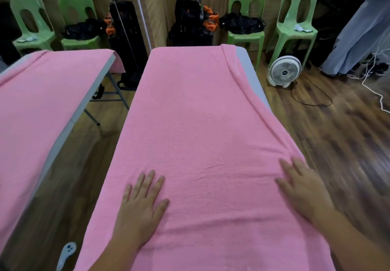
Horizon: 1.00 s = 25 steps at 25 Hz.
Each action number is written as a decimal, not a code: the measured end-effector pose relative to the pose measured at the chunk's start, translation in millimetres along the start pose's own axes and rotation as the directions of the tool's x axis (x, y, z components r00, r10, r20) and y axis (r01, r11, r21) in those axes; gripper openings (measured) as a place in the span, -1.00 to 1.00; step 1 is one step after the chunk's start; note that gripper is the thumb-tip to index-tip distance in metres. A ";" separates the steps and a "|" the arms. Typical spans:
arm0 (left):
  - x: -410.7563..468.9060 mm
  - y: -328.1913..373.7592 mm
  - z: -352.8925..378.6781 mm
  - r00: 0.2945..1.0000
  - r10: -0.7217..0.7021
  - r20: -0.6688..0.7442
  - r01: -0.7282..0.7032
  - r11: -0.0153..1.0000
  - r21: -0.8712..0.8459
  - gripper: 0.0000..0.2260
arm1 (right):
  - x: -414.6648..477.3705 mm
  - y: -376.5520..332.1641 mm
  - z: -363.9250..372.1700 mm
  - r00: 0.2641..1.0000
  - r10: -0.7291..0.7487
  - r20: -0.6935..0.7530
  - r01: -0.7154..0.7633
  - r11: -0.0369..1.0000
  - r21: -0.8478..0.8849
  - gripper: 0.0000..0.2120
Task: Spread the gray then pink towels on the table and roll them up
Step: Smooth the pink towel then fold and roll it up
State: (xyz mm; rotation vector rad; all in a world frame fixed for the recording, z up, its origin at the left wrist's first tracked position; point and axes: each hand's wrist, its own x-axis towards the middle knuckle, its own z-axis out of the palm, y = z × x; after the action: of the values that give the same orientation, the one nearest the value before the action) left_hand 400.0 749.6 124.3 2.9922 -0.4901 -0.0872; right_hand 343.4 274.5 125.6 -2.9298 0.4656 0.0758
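A: Item one, the pink towel [202, 135]. Where is it?

B: Spread lengthwise over the bench [250, 70], covering nearly all of it; only a gray strip of the bench shows along the towel's far right edge. A long crease runs down the towel's right side.

A: Item two, the hands.

B: Left hand [141, 209] lies flat, fingers splayed, on the towel's near left part. Right hand [304, 188] lies flat on the towel's near right part, just inside the crease. Both released, palms down, grasping nothing.

A: Gray towel?

B: Not listed. No gray towel is visible anywhere around the pink towel.

A: Step in hand?

B: By judgement, smoothing the pink towel flat, the end of the spreading step. Rolling is not yet begun; no turn of cloth shows at the near end.

A: Next move calls for what?

B: Likely working out the right-side crease, then pinching the near edge with both hands and turning it over evenly, so the roll runs straight toward the far end. The near edge itself is below the frame, so I cannot tell how it lies.

A: Other entries?

B: Left of the towel, a mirror [63, 80]. Beyond the towel, green chairs [247, 17]. Right of it, a white fan [283, 71] on the floor.
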 end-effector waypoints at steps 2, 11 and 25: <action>1.0 0.2 -1.0 1.000 0.005 0.013 -0.005 1.000 0.004 -0.44 | -5.1 24.0 -3.7 0.987 0.158 0.017 -0.159 0.985 0.066 -0.13; 84.9 38.8 -30.3 0.995 0.095 -0.009 -0.095 0.989 -0.114 -0.44 | 38.1 -178.1 -20.5 0.945 -0.326 -0.010 0.324 0.937 0.132 -0.38; 180.4 -110.2 -24.7 0.999 -0.039 0.019 0.039 0.999 0.005 -0.44 | 122.7 -34.0 -5.6 0.984 0.149 -0.095 -0.141 0.987 0.080 -0.33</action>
State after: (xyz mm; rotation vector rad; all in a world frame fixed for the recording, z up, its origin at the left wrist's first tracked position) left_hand 607.2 797.9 129.0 3.0085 -0.4339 -0.1179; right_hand 470.7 268.1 127.2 -2.8343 0.6821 -0.0685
